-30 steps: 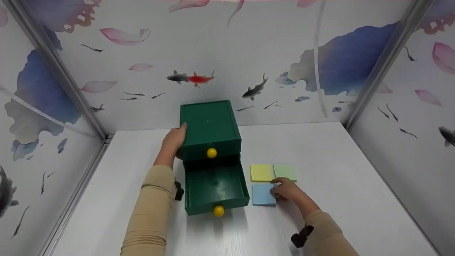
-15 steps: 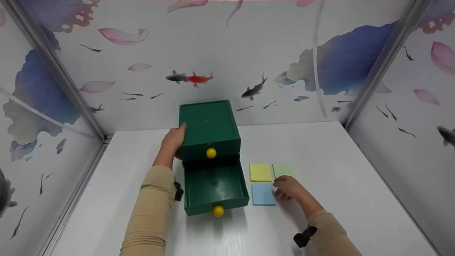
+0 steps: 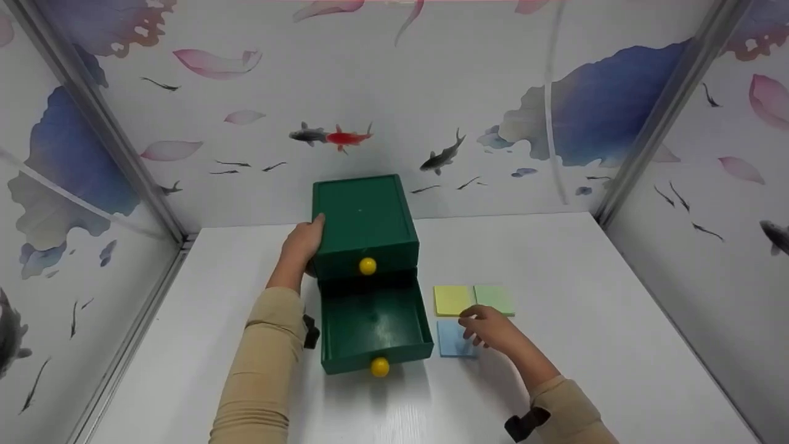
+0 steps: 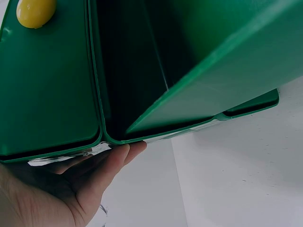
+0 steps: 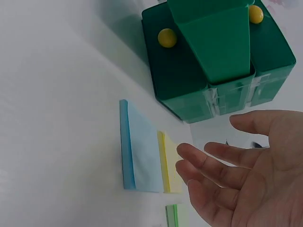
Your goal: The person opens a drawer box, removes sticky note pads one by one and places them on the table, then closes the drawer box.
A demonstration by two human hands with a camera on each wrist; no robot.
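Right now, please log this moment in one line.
left hand: touching drawer unit; right hand: near blue pad, holding nothing; middle drawer: open

Head cam looked fwd/down at white table [image 3: 555,265]; L wrist cam v. close, R farther off, both sideways, sharing green drawer unit [image 3: 363,216].

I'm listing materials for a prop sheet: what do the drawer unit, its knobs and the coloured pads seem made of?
Drawer unit: likely plastic, smooth, satin; thin drawer walls, soft sheen.
Yellow knobs: glossy, perhaps plastic or painted wood; bright highlights.
Coloured pads: probably paper, matte; square blocks without glare.
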